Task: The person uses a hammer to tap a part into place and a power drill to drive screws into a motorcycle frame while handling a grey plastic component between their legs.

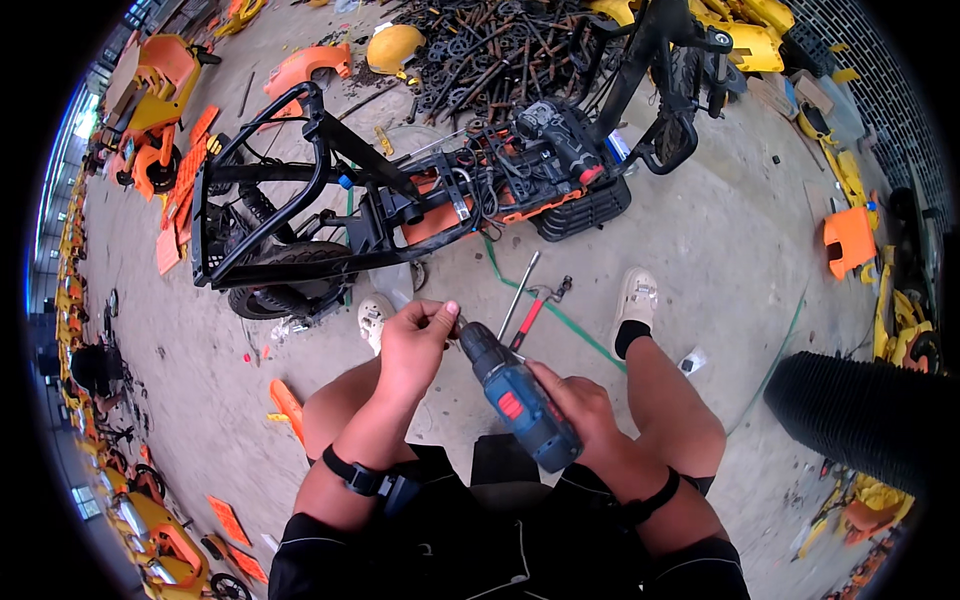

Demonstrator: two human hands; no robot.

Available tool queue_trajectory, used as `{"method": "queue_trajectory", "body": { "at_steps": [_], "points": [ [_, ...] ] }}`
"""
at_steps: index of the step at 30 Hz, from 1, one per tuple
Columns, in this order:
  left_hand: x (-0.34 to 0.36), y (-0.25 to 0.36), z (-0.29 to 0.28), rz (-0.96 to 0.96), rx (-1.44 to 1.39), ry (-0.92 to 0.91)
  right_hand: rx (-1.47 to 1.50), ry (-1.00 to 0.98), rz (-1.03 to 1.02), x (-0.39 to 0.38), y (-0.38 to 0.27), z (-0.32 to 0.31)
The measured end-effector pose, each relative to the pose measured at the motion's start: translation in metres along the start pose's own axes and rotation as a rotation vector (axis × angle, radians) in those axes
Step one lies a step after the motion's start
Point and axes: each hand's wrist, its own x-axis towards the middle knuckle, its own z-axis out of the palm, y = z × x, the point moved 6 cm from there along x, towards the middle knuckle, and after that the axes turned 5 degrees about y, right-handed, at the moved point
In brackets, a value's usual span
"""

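In front of my lap, my right hand (583, 408) is closed round a blue and black cordless drill (515, 395), its chuck pointing up and to the left. My left hand (418, 338) pinches the drill bit (461, 322) at the chuck's nose; the fingers partly hide it. Beyond my feet stands a black two-wheeler frame (385, 170) with bare wiring and an orange lower part. On that frame rests a second power tool (560, 140), grey and black with a red patch.
Between my feet lie a long metal bar (520, 295) and a red-handled tool (530, 322). A green strap (575, 325) crosses the floor. Rusty metal parts (500, 65) are heaped behind the frame, beside a yellow helmet (395, 48). At right stands a black ribbed cylinder (850, 415).
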Motion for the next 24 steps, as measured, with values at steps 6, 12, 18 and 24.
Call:
{"method": "queue_trajectory", "body": {
  "at_steps": [6, 12, 18, 24],
  "points": [
    [0.025, 0.037, -0.032, 0.195, -0.376, 0.298, 0.872, 0.304, 0.717, 0.018, 0.037, 0.004],
    [0.001, 0.081, -0.096, 0.664, -0.328, 0.738, 1.234, 0.608, 1.147, 0.047, 0.142, 0.024],
    [-0.005, 0.143, -0.136, 0.859, 0.005, 0.599, 1.869, 0.916, 0.996, 0.044, 0.231, 0.111],
    [0.119, 0.173, -0.148, 0.806, 0.798, 0.452, 2.197, 0.942, 0.813, 0.032, 0.235, 0.172]
  ]
}}
